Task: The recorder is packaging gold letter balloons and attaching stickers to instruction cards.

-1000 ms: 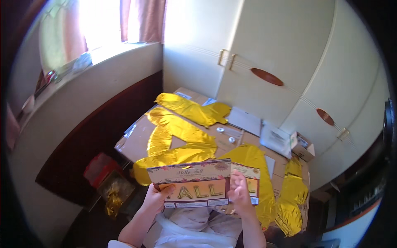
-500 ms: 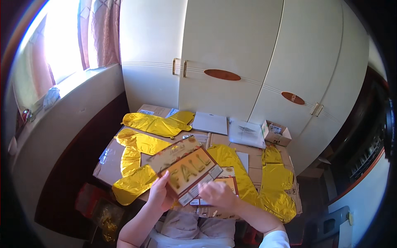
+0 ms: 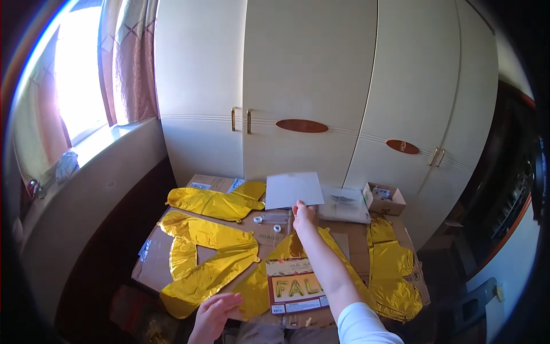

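Observation:
My right hand [image 3: 304, 215] stretches to the far side of the table and pinches the near edge of a flat white card [image 3: 294, 190], which is tilted up. Near the front edge my left hand [image 3: 214, 314] is held with its fingers stretched out and nothing in it. A printed card package [image 3: 296, 291] with a picture of gold letter balloons lies in front of me, partly covered by my right forearm. Beneath and behind it spreads a flat gold foil balloon [image 3: 281, 250]. Another gold foil balloon [image 3: 220, 235] is nearest my left hand.
More flat gold foil balloons lie at the far left [image 3: 215, 202] and the right [image 3: 392, 281] of the cardboard-covered table [image 3: 150, 249]. Small white rolls [image 3: 277, 228] sit mid-table. A clear plastic bag [image 3: 344, 205] and an open small box [image 3: 384, 199] stand before the cupboard [image 3: 309, 69].
The printed package has left my left hand and lies on the table. My right hand has moved forward and taken hold of the white card. The view has tilted up.

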### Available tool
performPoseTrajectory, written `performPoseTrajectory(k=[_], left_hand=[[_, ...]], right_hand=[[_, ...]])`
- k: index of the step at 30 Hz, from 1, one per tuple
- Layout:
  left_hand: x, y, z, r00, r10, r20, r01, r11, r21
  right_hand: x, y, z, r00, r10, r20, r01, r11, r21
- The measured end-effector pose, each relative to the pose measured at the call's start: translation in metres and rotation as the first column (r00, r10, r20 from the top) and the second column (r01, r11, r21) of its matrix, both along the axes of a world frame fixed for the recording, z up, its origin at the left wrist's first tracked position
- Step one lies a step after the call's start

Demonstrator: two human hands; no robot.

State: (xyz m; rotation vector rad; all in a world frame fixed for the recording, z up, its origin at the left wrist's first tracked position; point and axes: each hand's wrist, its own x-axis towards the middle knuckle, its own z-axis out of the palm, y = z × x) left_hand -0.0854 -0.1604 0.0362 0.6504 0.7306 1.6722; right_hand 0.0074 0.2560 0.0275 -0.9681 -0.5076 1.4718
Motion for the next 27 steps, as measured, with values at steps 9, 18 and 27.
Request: performPoseTrajectory(k=[9,18,27], left_hand=[[-0.022,-0.045,-0.024,0.940,0.335,0.060,-0.335,0.942,-0.007],[-0.020,-0.028,-0.033,0.964,0.256,0.074,-0.258,0.966,0.021],[0.012,0.002,0.000,0.998,-0.069,0.012,0.070,0.992,-0.104]], right_hand=[[-0.040,0.064,-0.048,0.990,-0.123,-0.064,0.114,0.985,-0.130],[-0.013,0.058,-0.047,0.973,0.038,-0.228,-0.061,0.993,-0.097],[0.140,-0.085,0.021,0.555,0.569,0.606,-0.697,0.716,-0.034]])
